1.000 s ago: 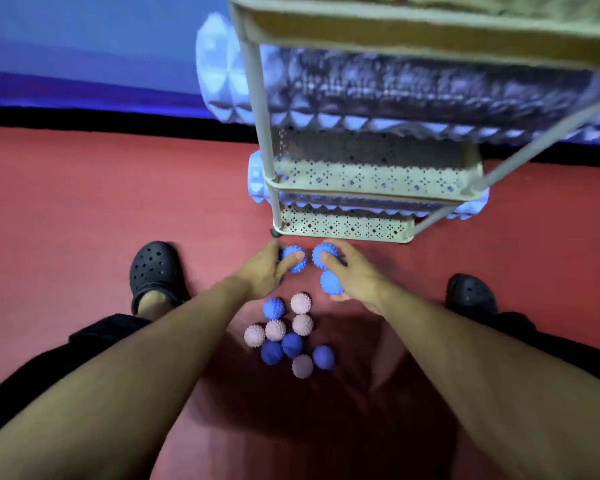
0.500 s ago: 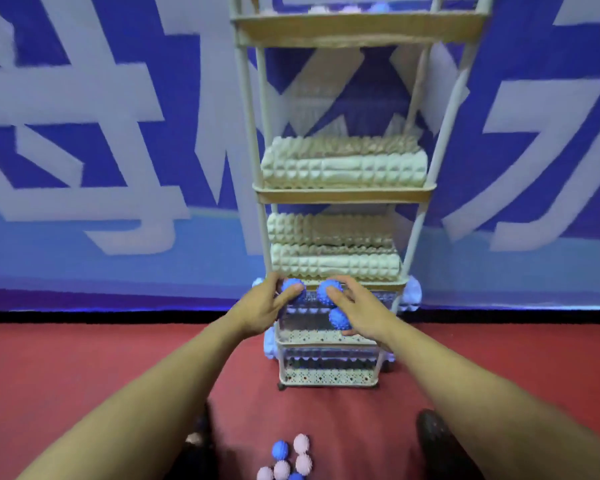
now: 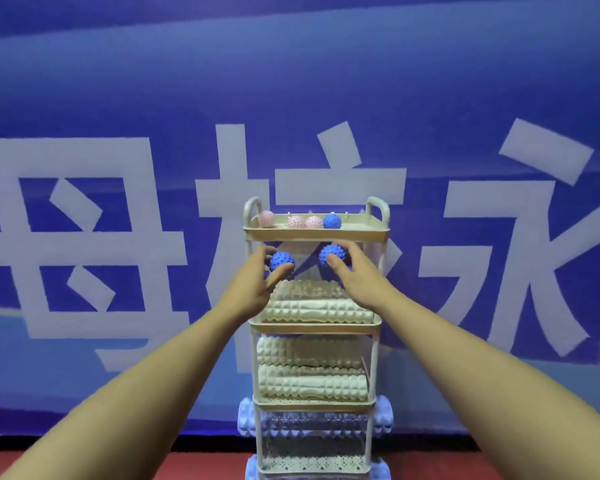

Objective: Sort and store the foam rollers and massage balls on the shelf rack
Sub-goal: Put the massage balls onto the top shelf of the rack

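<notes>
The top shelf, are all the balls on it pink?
No, one blue ball sits beside three pink balls on the top shelf.

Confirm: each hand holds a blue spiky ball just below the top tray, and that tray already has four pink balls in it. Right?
Not quite. In the head view the top tray holds three pink balls and one blue ball, not four pink. The rest stands: the left hand and right hand each grip a blue spiky ball just below that tray.
</notes>
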### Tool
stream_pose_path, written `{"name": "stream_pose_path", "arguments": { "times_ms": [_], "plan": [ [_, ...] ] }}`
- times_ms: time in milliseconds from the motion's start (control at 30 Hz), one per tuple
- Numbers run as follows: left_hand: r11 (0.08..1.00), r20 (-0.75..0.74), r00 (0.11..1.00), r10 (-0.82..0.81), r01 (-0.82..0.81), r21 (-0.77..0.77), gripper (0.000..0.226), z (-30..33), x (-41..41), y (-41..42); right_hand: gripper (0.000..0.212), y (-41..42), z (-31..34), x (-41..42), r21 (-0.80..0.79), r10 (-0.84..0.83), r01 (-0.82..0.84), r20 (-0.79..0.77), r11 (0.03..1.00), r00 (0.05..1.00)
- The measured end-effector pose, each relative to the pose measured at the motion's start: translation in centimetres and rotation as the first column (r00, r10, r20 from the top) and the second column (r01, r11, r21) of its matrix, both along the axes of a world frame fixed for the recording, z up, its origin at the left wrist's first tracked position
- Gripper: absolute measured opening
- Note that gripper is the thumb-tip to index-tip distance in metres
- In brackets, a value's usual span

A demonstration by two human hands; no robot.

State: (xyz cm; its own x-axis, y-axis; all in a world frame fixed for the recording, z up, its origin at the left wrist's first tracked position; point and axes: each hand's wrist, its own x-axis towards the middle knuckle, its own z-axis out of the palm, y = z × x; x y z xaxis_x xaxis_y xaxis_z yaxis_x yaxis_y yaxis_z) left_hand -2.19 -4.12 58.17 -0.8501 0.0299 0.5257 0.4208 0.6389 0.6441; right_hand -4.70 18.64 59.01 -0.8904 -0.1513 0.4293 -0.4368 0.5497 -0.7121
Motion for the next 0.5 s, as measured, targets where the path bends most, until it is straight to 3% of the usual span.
{"name": "stream_pose_path", "arguments": {
  "times_ms": [100,233,500],
  "plan": [
    [0.999,-0.085,0.996,0.026,-0.03,-0.044,0.039,4.3,-2.0,0.4,0.048,0.6,4.0,-2.0,0.024,-0.063,0.065,-0.071,0.998,0.995],
    [0.988,-0.169,0.981,0.091,-0.11,-0.11,0.044,8.7,-6.3,0.6,0.04,1.0,8.1,-5.6,0.168,-0.072,0.106,-0.198,0.98,0.978],
    [0.913,-0.218,0.95,0.225,-0.283,-0.293,0.05,9.8,-15.1,0.6,0.039,1.1,7.8,-12.8,0.484,-0.059,0.133,-0.165,0.865,0.985]
  ]
}}
